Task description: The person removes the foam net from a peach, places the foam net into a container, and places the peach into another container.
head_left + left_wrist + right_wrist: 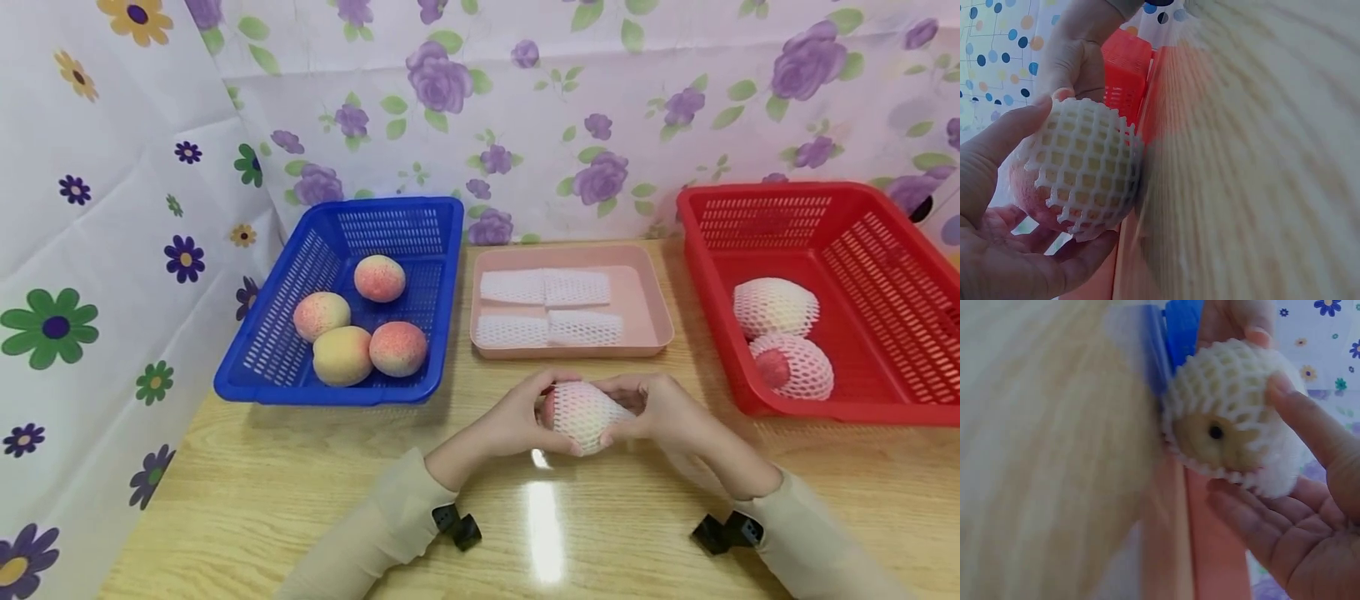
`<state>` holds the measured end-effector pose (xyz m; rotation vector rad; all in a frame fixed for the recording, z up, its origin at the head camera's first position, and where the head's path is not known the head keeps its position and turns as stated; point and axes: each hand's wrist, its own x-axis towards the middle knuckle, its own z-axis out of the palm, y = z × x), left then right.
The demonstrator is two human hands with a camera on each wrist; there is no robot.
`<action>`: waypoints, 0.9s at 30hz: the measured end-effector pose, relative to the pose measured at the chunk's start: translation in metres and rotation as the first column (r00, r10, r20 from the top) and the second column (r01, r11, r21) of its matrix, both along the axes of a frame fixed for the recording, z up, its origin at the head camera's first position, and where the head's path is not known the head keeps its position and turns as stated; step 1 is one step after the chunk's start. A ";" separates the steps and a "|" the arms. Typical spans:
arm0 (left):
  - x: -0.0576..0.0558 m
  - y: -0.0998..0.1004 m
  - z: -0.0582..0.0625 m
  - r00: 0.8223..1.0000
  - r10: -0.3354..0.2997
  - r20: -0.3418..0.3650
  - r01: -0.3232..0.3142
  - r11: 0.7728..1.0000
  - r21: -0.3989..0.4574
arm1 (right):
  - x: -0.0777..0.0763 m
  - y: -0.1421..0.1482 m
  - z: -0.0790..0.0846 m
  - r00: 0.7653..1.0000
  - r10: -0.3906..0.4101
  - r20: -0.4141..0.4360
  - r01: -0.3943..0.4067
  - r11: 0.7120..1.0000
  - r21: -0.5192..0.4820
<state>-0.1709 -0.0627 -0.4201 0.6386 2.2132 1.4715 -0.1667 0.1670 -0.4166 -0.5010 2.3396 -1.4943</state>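
A pink-and-yellow peach [585, 415] in a white foam net is between both hands, just in front of the pink tray. My left hand [517, 423] grips its left side, where a bit of bare pink skin shows past the net. On the right, my right hand [663, 417] holds the netted fruit near the net's tapered end, thumb and fingers on either side. In the right wrist view the net's opening [1222, 440] leaves yellow skin and a dark stem spot uncovered. The left wrist view shows the net's jagged edge [1054, 194] across the peach.
A blue basket [326, 395] with several bare peaches [398, 348] stands at the left. Behind the hands, the pink tray [645, 292] holds several flat white foam nets [513, 287]. A red basket [862, 408] at the right contains two netted peaches [776, 308]. Floral cloth [540, 125] hangs behind.
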 end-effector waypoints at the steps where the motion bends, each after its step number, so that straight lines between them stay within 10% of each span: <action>1: 0.000 0.000 0.000 1.000 -0.005 -0.022 0.004 1.000 -0.007 | -0.001 0.002 0.001 0.998 0.039 -0.053 -0.037 0.999 0.035; 10: -0.003 -0.007 0.009 0.983 -0.031 -0.179 0.033 0.999 0.010 | 0.000 0.002 0.006 0.971 0.066 -0.231 -0.057 0.997 0.048; 17: -0.006 -0.014 0.014 0.994 0.044 -0.103 -0.028 0.987 0.156 | 0.000 0.004 0.008 0.971 0.083 -0.224 -0.075 0.996 0.043; 27: -0.005 -0.008 0.007 0.999 -0.004 -0.048 0.010 0.992 0.129 | -0.004 0.011 0.003 0.980 0.142 -0.136 -0.140 0.990 0.026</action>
